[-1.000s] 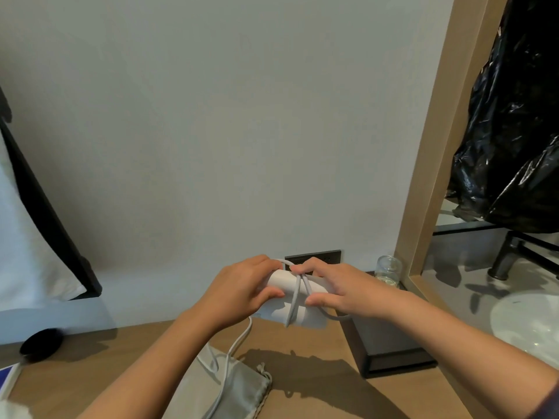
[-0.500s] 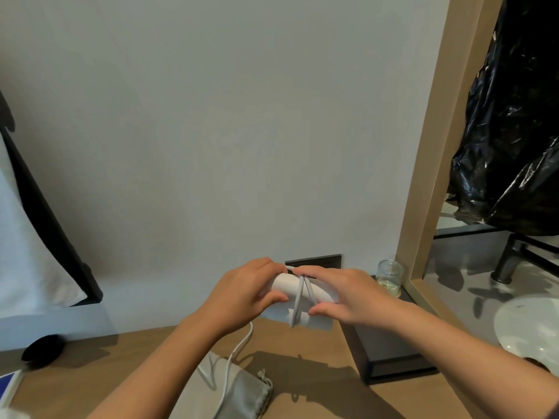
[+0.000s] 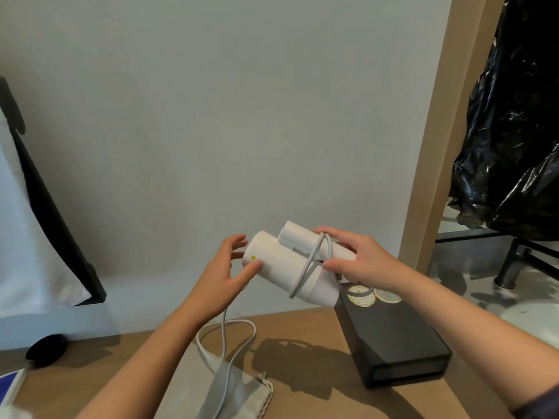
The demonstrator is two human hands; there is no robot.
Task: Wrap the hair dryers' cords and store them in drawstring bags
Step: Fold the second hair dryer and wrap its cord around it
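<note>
Dryer (image 3: 281,267) gripped in right hand (image 3: 360,261); left hand (image 3: 223,276) touching.

Smooth plastic hair dryer (image 3: 284,267); matt wood table (image 3: 308,382).

Hair dryer (image 3: 282,267) lifted, turned, one end now pointed to 8 o'clock. Left hand (image 3: 220,279) loosened, fingers spread, thumb left touching end.

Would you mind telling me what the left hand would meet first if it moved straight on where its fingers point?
Most likely the hair dryer, at its rounded end: the left hand points its fingers at it, and its thumb seems to touch it.
</note>
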